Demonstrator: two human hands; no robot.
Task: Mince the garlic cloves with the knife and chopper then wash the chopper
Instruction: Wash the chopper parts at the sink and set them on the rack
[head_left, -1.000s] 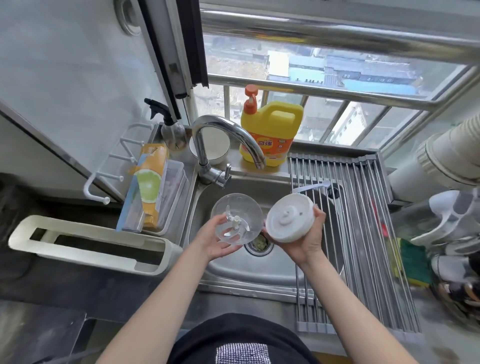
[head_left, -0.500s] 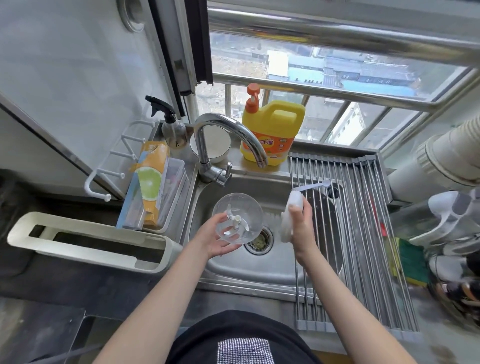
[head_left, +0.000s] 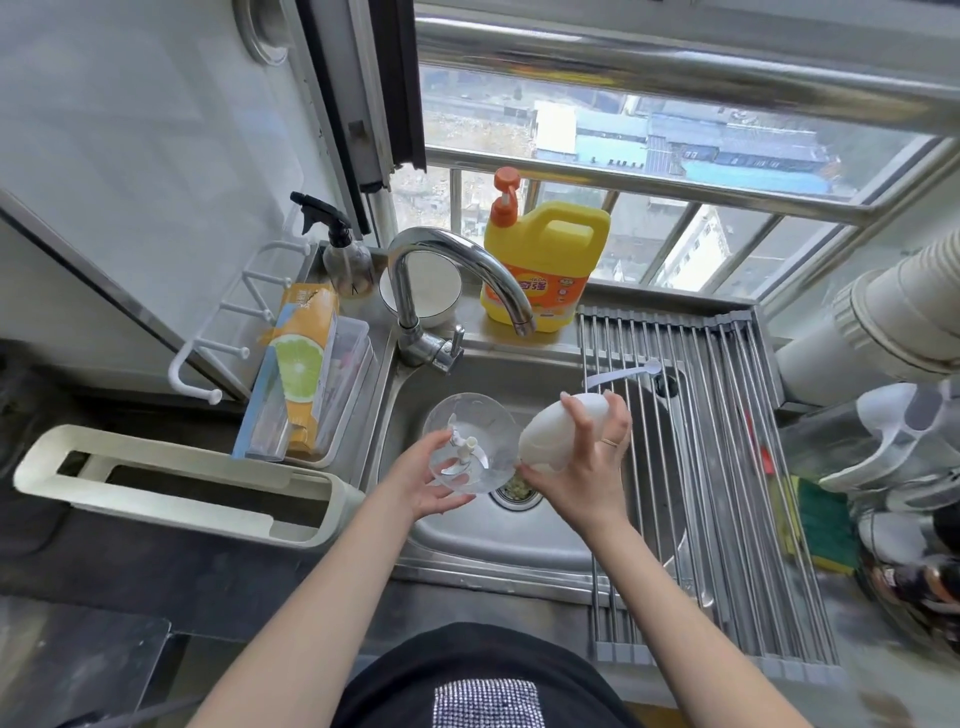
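Head view: hands gripping chopper bowl and lid over sink

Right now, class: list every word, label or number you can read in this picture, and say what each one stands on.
"奇强": red characters on the orange label of the yellow detergent jug; they look like this, though slightly soft.
Small print on that label: too small to read.
Orange box with a lime slice: characters at its top are too blurred to read.
Nothing else carries readable text.

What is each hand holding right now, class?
Left hand: holds the clear chopper bowl over the sink.
Right hand: grips the white chopper lid.
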